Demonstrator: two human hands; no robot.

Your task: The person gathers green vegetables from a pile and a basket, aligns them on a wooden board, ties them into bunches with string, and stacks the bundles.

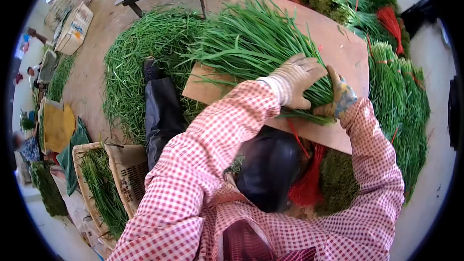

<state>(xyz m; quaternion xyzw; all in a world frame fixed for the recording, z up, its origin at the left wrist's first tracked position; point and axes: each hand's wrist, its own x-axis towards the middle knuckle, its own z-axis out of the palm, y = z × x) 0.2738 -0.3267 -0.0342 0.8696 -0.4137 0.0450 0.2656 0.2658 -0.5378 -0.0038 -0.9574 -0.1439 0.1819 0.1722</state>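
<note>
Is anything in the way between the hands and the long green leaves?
Nothing I can see, just the gloves being worn. The left hand lies right on top of the green leaves, and the right hand is against their ends.

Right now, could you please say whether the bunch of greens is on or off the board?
On: the bunch of greens lies mostly over the board, left hand on top, right hand at its stems.

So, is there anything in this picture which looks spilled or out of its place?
Possibly: a loose heap of green leaves lies on the floor left of the board, with a dark shoe in it. It looks untidy against the tied bundles at right, though it may be deliberate.
</note>
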